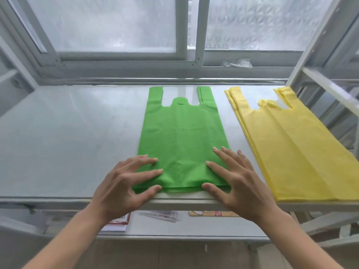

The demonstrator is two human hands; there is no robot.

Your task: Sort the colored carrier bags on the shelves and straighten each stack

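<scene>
The flat stack of bright green non-woven carrier bags [182,136] lies on the pale grey metal shelf [68,133], handles pointing toward the window and its bottom edge just at the shelf's front lip. My left hand [124,183] rests on the stack's near left corner, fingers spread and fairly straight, pressing down and not gripping anything. My right hand [237,177] does the same on the near right corner, fingers splayed flat, some on the green fabric and the outer ones reaching past its right edge onto the shelf.

I judge that I am squaring up this stack: the bottom edge shows a couple of layers slightly stepped, so the next move calls for nudging both corners together and smoothing toward the handles without dragging the top bag off the ones beneath.

Right of the green stack, apart from it, lies a stack of pale yellow carrier bags of the same cut [295,144], set at a slant, its left edge fanned into several layers; it looks to need straightening too. Its far right side runs out of view.

Beyond the green stack is the frosted window in a grey frame [120,26], with a crumpled scrap of clear plastic [238,62] on its sill. Below the green stack, on a lower shelf, sit a red-edged booklet [118,223], a few clear wrappers [163,215] and a cartoon-printed card [211,213], all partly hidden; what they are I can't properly tell. How many bags each stack holds is not readable either.
</scene>
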